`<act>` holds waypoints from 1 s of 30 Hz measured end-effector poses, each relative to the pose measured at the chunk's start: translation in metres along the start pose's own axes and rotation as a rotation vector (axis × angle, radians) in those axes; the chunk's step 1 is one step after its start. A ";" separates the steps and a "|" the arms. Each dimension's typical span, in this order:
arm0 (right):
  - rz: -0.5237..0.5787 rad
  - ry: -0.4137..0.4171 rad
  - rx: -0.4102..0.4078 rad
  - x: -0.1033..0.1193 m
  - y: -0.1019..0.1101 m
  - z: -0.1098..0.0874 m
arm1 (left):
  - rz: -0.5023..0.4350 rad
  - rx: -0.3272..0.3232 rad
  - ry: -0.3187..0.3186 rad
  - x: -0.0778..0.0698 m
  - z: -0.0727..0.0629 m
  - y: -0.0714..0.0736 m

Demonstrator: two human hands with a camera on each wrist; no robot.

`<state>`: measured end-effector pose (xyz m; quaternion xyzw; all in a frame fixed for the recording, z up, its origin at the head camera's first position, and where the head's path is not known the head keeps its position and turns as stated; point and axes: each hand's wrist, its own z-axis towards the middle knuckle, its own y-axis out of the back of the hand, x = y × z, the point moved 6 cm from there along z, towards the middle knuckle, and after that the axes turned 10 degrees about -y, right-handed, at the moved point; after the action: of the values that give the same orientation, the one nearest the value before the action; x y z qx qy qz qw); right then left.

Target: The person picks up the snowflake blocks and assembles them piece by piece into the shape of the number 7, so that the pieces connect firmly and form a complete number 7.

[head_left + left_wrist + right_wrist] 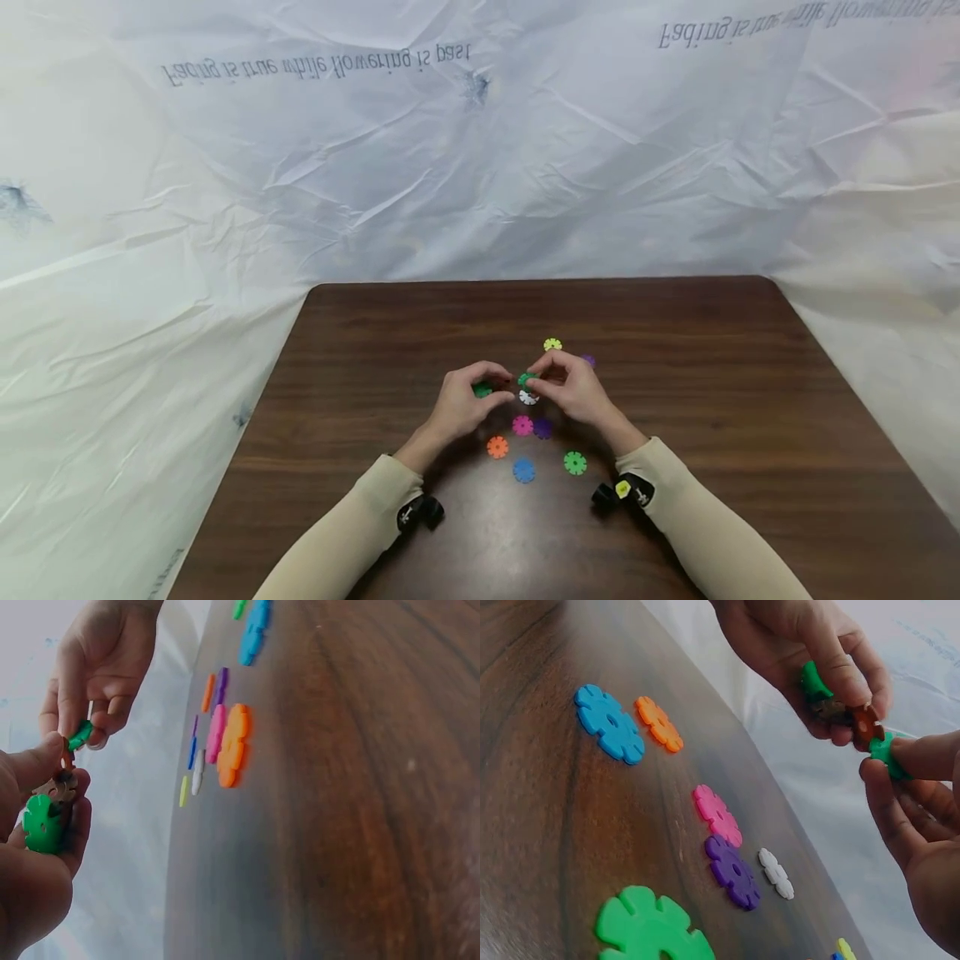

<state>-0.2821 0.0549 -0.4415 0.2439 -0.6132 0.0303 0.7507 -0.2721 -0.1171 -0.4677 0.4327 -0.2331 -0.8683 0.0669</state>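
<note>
My left hand [459, 404] holds a small joined piece made of notched plastic discs: a green disc [43, 825] nearer the palm and a reddish-brown disc [865, 726] at the fingertips. Between them sits a darker brownish part, mostly hidden by the fingers. My right hand [581, 396] pinches another green notched disc [886, 755] between thumb and fingers. Its edge meets the reddish-brown disc; whether their slots are engaged I cannot tell. Both hands are raised above the table, close together. Below them a white disc [528, 398] lies flat.
Loose notched discs lie on the brown wooden table [360, 350]: pink [522, 426], purple [542, 428], orange [497, 447], blue [523, 471], light green [575, 463] and yellow [552, 344]. A second purple disc [588, 361] is partly behind the right hand. White sheeting [450, 183] hangs behind.
</note>
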 end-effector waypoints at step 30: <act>0.086 0.218 -0.138 -0.001 -0.007 -0.004 | -0.108 -0.107 0.050 0.001 0.001 0.001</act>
<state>-0.2767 0.0504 -0.4453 0.1604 -0.5383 0.0469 0.8260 -0.2739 -0.1181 -0.4677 0.4620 -0.1610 -0.8708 0.0485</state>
